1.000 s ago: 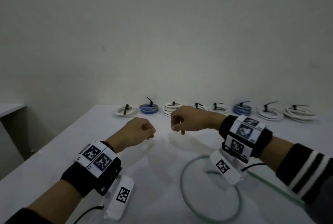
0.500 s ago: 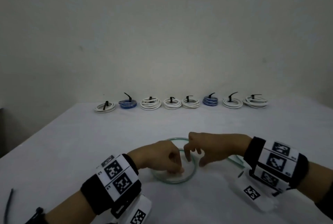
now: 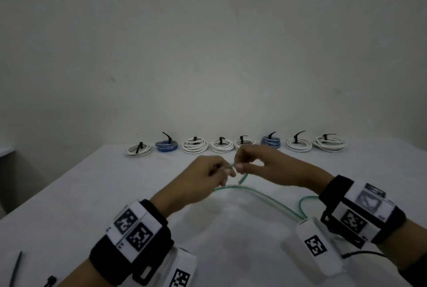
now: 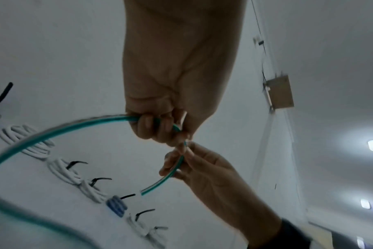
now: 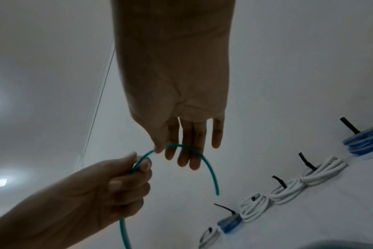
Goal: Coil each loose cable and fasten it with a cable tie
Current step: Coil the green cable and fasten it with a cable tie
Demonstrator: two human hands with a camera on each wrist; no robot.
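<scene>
**Inspector:** Hands first. What do you note?

**Onlooker:** The left hand (image 3: 205, 174) is raised above the table, its fingers curled round the green cable (image 3: 261, 196) a little way back from the cable's end. The right hand (image 3: 265, 169) meets it from the other side, with thumb and forefinger pinching the same cable just beside the left fingertips. Its other three fingers are extended and hold nothing.

**Inspector:** And the cable itself?

**Onlooker:** Loose, not coiled. A short free end (image 5: 215, 185) curves down past the right hand's pinch. From the left hand the rest drops in an arc to the white table (image 3: 92, 194), runs toward the right wrist and turns in an open loop there.

**Inspector:** Surroundings?

**Onlooker:** Eight finished coils (image 3: 195, 146) stand in a row along the table's far edge against the wall, six white and two blue (image 3: 166, 146), each cinched with a black cable tie whose tail sticks up. Two loose black cable ties (image 3: 15, 268) lie at the near left corner. Both wrists carry black bands with printed marker tags.
</scene>
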